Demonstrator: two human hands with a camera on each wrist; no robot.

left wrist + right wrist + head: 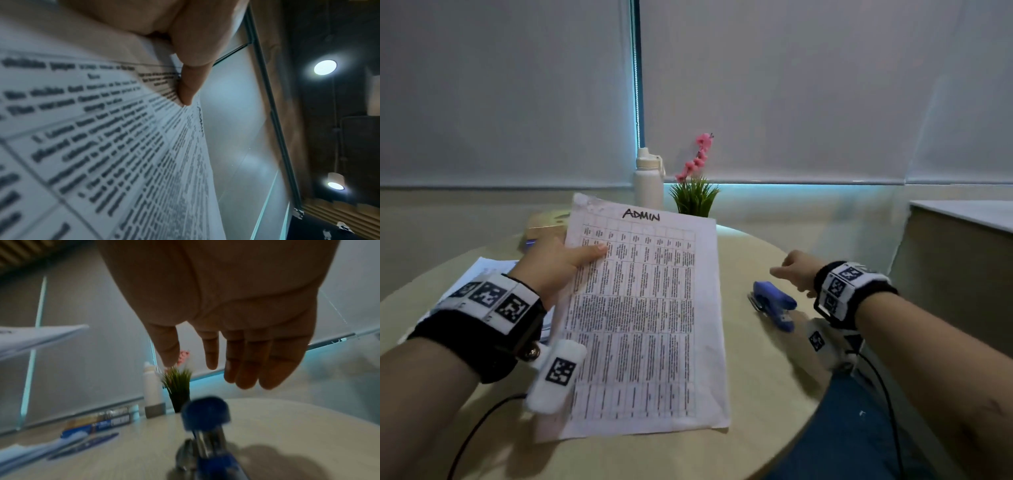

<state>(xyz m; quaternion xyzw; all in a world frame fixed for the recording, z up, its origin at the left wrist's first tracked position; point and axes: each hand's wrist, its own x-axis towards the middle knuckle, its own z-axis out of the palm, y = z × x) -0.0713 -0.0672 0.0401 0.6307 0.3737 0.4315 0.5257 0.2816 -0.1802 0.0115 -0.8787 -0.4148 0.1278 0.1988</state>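
A printed sheet headed "ADMIN" [643,315], filled with a table of small text, is lifted above the round table. My left hand [561,263] pinches its left edge, thumb on top of the page [123,146] and the fingers hidden beneath. A blue stapler [774,305] lies on the table right of the sheet. My right hand [796,272] hovers just above and beyond the stapler [207,426], fingers [242,363] relaxed and holding nothing.
A white bottle [649,178] and a small potted plant with pink flowers [694,185] stand at the table's far edge [756,240]. More papers [486,270], a pen [82,446] and a flat box [98,421] lie at the left. A counter [959,240] stands to the right.
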